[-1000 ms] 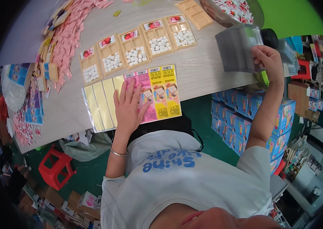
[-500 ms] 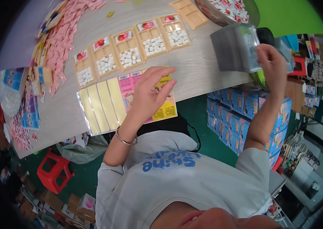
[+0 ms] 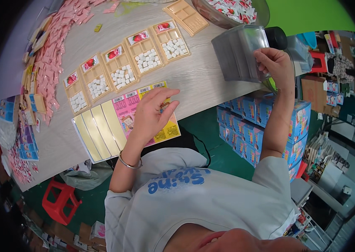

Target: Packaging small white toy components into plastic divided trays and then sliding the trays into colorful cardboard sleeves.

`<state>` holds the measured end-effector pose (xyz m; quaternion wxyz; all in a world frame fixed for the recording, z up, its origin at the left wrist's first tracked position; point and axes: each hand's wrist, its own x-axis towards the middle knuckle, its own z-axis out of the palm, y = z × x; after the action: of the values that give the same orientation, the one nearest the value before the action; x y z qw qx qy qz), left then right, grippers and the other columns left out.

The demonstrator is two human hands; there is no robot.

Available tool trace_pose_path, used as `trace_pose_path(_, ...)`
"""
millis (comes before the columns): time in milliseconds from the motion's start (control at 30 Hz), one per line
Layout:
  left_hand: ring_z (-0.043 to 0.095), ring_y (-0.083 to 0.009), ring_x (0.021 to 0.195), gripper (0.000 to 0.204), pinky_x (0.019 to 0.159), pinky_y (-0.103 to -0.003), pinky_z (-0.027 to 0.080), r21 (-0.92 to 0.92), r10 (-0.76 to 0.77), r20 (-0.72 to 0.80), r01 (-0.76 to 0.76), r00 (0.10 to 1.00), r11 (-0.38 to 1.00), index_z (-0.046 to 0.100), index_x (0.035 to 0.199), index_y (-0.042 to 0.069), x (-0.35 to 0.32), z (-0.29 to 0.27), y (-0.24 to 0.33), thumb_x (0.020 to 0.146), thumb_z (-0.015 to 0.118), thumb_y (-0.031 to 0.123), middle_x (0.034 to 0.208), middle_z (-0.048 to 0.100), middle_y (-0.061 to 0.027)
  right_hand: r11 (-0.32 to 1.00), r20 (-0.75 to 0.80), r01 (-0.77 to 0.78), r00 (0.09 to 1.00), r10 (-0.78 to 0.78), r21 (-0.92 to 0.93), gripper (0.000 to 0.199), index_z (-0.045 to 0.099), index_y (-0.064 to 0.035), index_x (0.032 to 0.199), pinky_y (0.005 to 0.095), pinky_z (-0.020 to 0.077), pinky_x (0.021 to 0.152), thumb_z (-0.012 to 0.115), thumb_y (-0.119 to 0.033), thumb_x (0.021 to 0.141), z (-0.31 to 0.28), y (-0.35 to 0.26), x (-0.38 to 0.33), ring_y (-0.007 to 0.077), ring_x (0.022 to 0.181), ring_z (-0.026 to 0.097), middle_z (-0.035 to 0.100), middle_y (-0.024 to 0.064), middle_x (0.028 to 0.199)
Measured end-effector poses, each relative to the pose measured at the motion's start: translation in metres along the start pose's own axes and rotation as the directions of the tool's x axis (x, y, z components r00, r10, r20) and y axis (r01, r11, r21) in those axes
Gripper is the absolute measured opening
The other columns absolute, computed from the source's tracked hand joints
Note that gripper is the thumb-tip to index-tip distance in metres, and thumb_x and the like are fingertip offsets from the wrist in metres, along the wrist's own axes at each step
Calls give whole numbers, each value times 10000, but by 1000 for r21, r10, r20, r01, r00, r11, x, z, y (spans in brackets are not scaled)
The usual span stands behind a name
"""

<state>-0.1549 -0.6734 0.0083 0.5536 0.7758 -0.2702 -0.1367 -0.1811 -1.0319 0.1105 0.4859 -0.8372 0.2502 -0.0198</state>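
My left hand [image 3: 154,115] hovers over a label sheet [image 3: 102,131], thumb and fingers apart with nothing between them. Part of the sheet is bare yellowish strips; the rest carries pink and yellow printed labels. My right hand [image 3: 276,67] is raised at the right, its fingers curled in a pinch beside a grey see-through plastic bin [image 3: 238,54]. Whatever the pinch holds is too small to make out. Beyond the sheet stands a slanting row of several beige plastic trays [image 3: 121,69], each with small white cubes [image 3: 148,60] and a strawberry-printed sachet [image 3: 138,38].
A compartmented beige tray [image 3: 188,17] lies apart at the back, near a bowl [image 3: 261,17] of red-and-white sachets. Pink sachets [image 3: 53,54] spread down the left. Stacked blue boxes [image 3: 249,111] stand on the floor at right; a red stool [image 3: 61,201] is lower left.
The whole view has shifted, carrying table things left. My right hand has come slightly closer to the bin, fingers still curled. My left hand stays open over the sheet.
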Motion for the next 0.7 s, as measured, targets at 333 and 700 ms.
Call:
trace_pose_path(333, 693, -258, 1017, 320, 880, -352, 537, -89, 17, -21, -19, 1000, 996, 732, 1162, 64, 29, -10, 13, 861, 792, 154, 1098, 725, -95, 911, -459, 370, 788, -411, -180, 124, 679, 10, 929, 215, 405, 605, 606, -78, 978, -23, -30, -37, 52, 669, 508, 595, -29, 760)
trace_pose_path(700, 698, -125, 646, 357, 591, -262, 550, -593, -426, -1, 342, 905, 728, 679, 1196, -54, 78, 3, -5, 935, 747, 179, 825, 740, -80, 888, 329, -89, 941, -73, 451, 200, 625, -52, 883, 217, 396, 580, 565, -175, 1029, 150, 2, -2, 63, 623, 506, 566, -24, 715)
